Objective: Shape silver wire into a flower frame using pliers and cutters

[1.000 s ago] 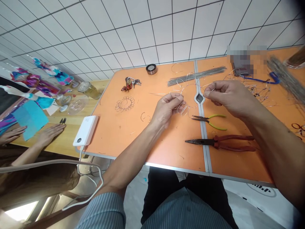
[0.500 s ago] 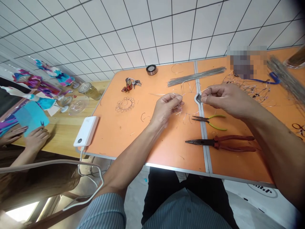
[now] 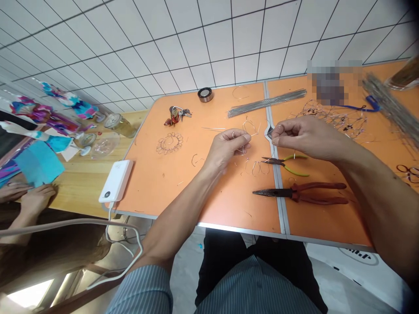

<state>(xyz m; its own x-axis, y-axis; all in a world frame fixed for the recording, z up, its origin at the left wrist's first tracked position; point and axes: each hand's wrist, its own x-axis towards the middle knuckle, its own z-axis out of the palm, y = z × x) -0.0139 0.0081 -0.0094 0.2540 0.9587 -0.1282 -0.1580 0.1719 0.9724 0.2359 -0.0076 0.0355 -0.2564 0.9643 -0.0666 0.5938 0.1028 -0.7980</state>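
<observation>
My left hand (image 3: 226,150) is closed, thumb against fingers, on a thin wire bent into loops (image 3: 249,124). Across the table joint, my right hand (image 3: 299,137) is pinched shut, with a fine wire end showing at its fingers. Whether both hands hold one and the same wire I cannot tell. Below them lie small loops of wire (image 3: 257,168). Yellow-handled pliers (image 3: 296,165) rest under my right hand, and larger red-handled long-nose pliers (image 3: 299,193) lie nearer me. A flower-shaped wire ring (image 3: 169,143) lies to the left.
Behind my hands lie a bundle of straight wires (image 3: 266,104) and a wire spool (image 3: 205,94). Tangled wire pieces (image 3: 347,117) lie right. A white power bank (image 3: 116,181) with a cable sits at the left edge. Another person's hands (image 3: 37,198) hold blue material farther left.
My hands stay closed at nearly the same place, while the wire loops between them have shifted. The view has moved slightly. The other person's hands have moved on the blue material.
</observation>
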